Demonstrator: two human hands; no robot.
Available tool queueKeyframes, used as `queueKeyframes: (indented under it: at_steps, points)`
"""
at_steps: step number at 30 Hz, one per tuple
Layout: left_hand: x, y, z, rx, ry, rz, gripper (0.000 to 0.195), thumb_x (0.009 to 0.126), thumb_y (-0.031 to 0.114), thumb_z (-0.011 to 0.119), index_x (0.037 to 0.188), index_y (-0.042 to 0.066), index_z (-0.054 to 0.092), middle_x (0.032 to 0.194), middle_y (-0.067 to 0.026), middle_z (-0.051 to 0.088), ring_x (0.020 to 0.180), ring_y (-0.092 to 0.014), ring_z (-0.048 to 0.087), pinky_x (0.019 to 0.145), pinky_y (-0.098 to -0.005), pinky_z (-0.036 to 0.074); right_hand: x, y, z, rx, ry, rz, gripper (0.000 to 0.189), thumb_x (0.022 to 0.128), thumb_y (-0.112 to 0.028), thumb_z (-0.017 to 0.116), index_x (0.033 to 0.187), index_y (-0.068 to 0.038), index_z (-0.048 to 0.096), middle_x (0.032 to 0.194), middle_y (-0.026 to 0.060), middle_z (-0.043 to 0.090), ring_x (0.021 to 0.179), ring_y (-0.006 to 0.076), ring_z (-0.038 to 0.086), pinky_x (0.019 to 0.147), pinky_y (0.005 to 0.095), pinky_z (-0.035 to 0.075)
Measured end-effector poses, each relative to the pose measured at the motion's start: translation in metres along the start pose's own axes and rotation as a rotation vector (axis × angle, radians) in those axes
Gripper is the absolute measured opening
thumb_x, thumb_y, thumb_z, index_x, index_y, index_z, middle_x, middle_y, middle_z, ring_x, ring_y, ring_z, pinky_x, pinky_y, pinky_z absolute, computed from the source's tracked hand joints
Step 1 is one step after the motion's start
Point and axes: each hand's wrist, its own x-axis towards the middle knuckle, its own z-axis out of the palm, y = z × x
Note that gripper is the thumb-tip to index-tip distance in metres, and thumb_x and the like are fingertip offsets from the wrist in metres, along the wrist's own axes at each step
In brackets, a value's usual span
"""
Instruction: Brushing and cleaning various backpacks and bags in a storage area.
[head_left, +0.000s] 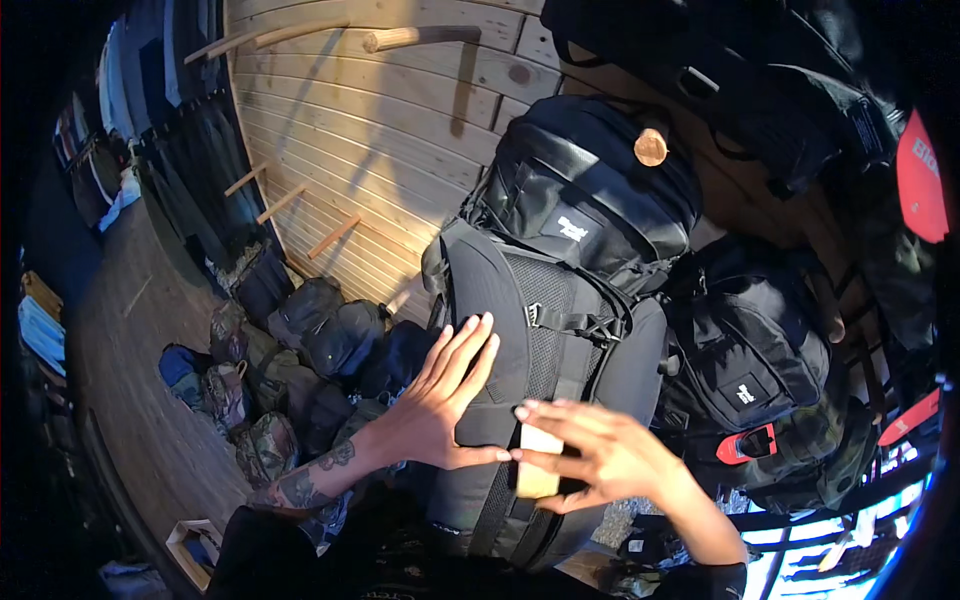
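Note:
A large black backpack (570, 360) stands upright before me, its padded shoulder straps and mesh back panel facing me. My left hand (450, 405) lies flat with fingers spread on the left shoulder strap. My right hand (600, 457) holds a small pale yellow block (538, 461), perhaps a sponge or a brush, against the lower middle of the pack. The tip of my left thumb is close beside the block. A buckled chest strap (570, 321) crosses the panel above my hands. Behind it, another black backpack (592, 180) hangs against the wall.
Wooden pegs (424, 36) stick out from the plank wall (360, 97). One peg end (650, 147) juts out near the rear backpack. A smaller black backpack (750, 345) hangs at right, by red tags (922, 180). Several bags (330, 330) lie on the floor at left.

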Motion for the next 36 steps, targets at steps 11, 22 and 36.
queueKeyframes:
  at_steps: [11,22,36]
  points:
    - [-0.005,-0.014,-0.005,0.003,0.003,-0.095,0.121,0.085,0.064,0.074,0.161,-0.012,0.02,0.168,-0.0339,0.019,0.158,-0.048,0.019,0.128,-0.0604,0.015,-0.002,0.026,-0.018,-0.125,0.192,0.233,0.054,0.067,-0.039,0.091,0.117,-0.022,0.081,0.138,0.0109,0.067,0.128,0.0285,0.063,0.111,0.0528,0.045]
    - [-0.005,-0.018,-0.001,0.008,-0.01,-0.098,0.124,0.083,0.066,0.075,0.16,-0.014,0.019,0.167,-0.0345,0.019,0.157,-0.049,0.019,0.129,-0.0597,0.015,-0.002,-0.002,-0.003,0.038,0.029,0.169,0.048,0.07,-0.041,0.091,0.114,-0.022,0.083,0.14,0.0161,0.065,0.124,0.0316,0.064,0.107,0.0482,0.053]
    - [-0.003,-0.016,-0.004,-0.01,-0.037,-0.119,0.123,0.085,0.071,0.07,0.159,-0.014,0.022,0.166,-0.0363,0.018,0.157,-0.049,0.018,0.129,-0.0607,0.014,0.007,0.017,-0.015,-0.018,0.186,0.269,0.053,0.064,-0.034,0.094,0.113,-0.019,0.083,0.13,0.0183,0.065,0.122,0.0363,0.062,0.101,0.0461,0.055]
